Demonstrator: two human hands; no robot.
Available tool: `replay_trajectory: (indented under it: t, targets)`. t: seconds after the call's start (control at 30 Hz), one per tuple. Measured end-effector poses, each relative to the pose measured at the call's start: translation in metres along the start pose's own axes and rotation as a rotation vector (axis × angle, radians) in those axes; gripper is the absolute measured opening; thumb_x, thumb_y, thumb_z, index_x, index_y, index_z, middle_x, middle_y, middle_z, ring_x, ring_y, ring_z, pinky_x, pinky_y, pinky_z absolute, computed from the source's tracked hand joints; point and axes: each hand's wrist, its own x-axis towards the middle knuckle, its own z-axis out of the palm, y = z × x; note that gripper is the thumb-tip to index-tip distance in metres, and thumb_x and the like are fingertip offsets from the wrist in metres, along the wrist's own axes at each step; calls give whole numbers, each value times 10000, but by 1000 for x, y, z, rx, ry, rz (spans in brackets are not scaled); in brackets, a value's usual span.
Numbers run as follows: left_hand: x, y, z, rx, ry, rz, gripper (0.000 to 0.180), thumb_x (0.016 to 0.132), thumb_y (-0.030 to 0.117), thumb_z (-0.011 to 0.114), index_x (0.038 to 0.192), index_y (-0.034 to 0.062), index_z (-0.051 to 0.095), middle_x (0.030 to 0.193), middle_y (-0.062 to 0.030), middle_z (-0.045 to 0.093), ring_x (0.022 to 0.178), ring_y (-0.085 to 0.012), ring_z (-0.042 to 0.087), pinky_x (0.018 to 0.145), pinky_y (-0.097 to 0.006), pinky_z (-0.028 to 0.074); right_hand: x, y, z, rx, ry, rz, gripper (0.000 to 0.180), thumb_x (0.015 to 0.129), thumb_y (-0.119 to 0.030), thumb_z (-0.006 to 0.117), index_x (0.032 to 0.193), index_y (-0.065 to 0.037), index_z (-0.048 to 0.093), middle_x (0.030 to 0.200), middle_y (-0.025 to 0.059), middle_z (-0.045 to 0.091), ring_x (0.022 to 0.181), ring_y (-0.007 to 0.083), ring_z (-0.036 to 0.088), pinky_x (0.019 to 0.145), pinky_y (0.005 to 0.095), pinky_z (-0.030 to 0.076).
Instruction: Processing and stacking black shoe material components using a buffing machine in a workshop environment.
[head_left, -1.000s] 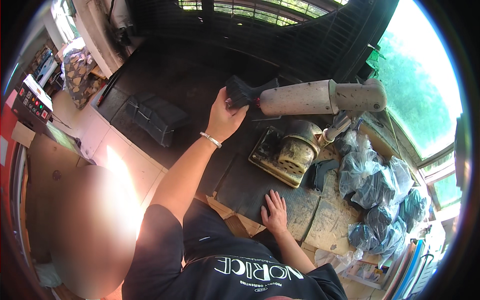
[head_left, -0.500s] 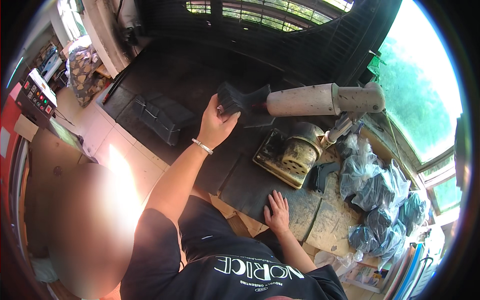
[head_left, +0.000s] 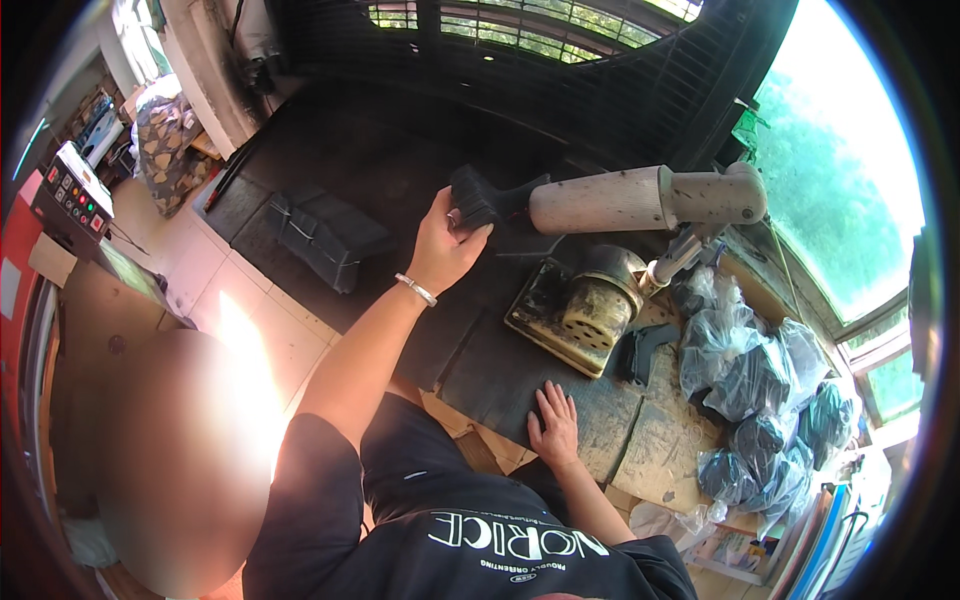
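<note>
My left hand [head_left: 450, 245] is closed round a bundle of thin black layered pieces [head_left: 476, 196]. The bundle's right end reaches the tip of a grey cylinder [head_left: 600, 200] on a jointed arm; whether they touch I cannot tell. My right hand [head_left: 556, 425] lies flat on the dark mat [head_left: 490, 385] near the table's front edge, fingers spread and holding nothing. Beyond its fingertips stands a worn yellowish machine [head_left: 595, 315] with a round, perforated housing on a square base.
A tied black bundle [head_left: 325, 240] lies on the table at left. Several plastic bags of dark pieces [head_left: 755, 380] crowd the right side, beside a small black piece [head_left: 646, 352]. A dark grille [head_left: 520, 90] rises at the back; a control panel [head_left: 75, 195] stands far left.
My left hand and the black bundle have shifted slightly to the right. The grey cylinder's tip sits a touch farther left. My right hand stays in place.
</note>
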Motion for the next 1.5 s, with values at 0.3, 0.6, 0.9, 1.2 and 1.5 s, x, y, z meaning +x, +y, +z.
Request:
replay_trajectory:
  t: [0.3,0.6,0.9,1.2,1.5]
  targets:
    - [12,-19,26,-44,-13,-37,485,839,-65,641,1271,-31,422,1168,-104,578,1053,-147,610,867,-263,540,0,0,0,3,-4,9,456,869,-192,633,1294,-37,579,1460,170,465,1377,352,403,1140,511,288]
    - [13,-24,33,-84,-28,-19,483,844,-69,636,1272,-22,419,1168,-100,569,1061,-148,603,883,-268,534,1,-2,-1,11,-2,12,457,867,-186,639,1292,-32,577,1456,169,471,1375,352,408,1139,511,291]
    - [5,-6,18,-9,0,-38,449,853,-51,642,1252,-23,437,1159,-87,577,1061,-136,601,884,-266,532,-1,0,0,-2,2,9,457,866,-182,636,1295,-39,575,1460,164,468,1380,348,402,1142,509,286]
    - [-10,8,-5,-31,-16,-8,459,851,-76,632,1258,-35,426,1198,-100,558,1101,-150,590,909,-274,528,-1,0,2,3,4,0,452,870,-180,631,1297,-41,575,1463,166,462,1381,352,397,1145,508,279]
    - [-19,24,-13,-52,0,-36,412,836,-93,645,1196,-32,453,1116,-88,572,1027,-131,593,901,-276,527,-1,1,1,-4,-2,1,456,875,-190,628,1303,-41,572,1467,169,457,1387,353,389,1148,508,274]
